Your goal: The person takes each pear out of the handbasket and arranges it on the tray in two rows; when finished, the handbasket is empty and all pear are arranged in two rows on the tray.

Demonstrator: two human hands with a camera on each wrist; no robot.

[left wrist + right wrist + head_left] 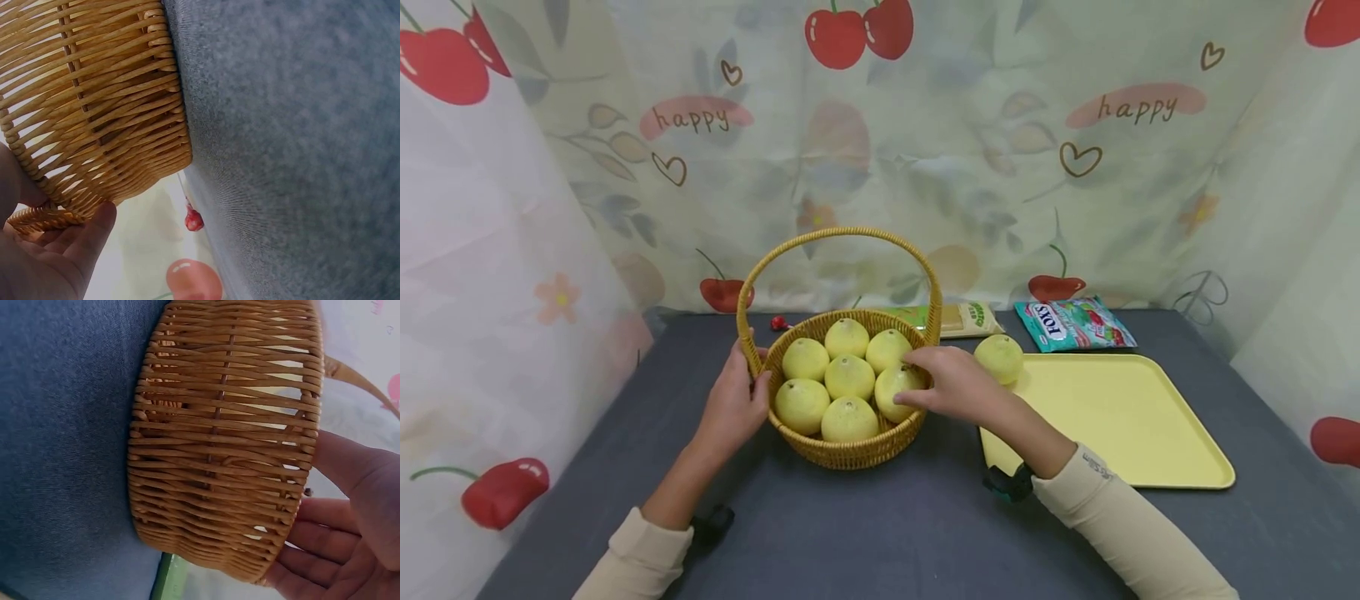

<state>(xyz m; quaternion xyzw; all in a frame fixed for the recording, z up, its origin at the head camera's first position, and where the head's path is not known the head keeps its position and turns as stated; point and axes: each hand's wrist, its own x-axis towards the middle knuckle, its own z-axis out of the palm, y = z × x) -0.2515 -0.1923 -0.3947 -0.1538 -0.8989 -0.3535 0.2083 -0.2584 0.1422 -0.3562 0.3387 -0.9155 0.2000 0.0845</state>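
Observation:
A wicker basket (850, 454) with a tall arched handle stands on the dark cloth, filled with several round pale yellow-green fruits (849, 378). At its left side my left hand (733, 408) grips the rim by the foot of the handle; the left wrist view shows that hand's thumb (94, 231) against the weave. My right hand (955, 383) reaches over the right rim and holds the rightmost fruit (891, 393) between thumb and fingers. From the right wrist view, the basket wall (219, 437) hides most of that fruit.
A yellow tray (1112, 421) lies to the right, with another round fruit (998, 358) at its back left corner. Behind are a teal FOX'S candy bag (1075, 323) and a green-and-tan packet (958, 320). A small red item (779, 322) lies behind the basket's left side.

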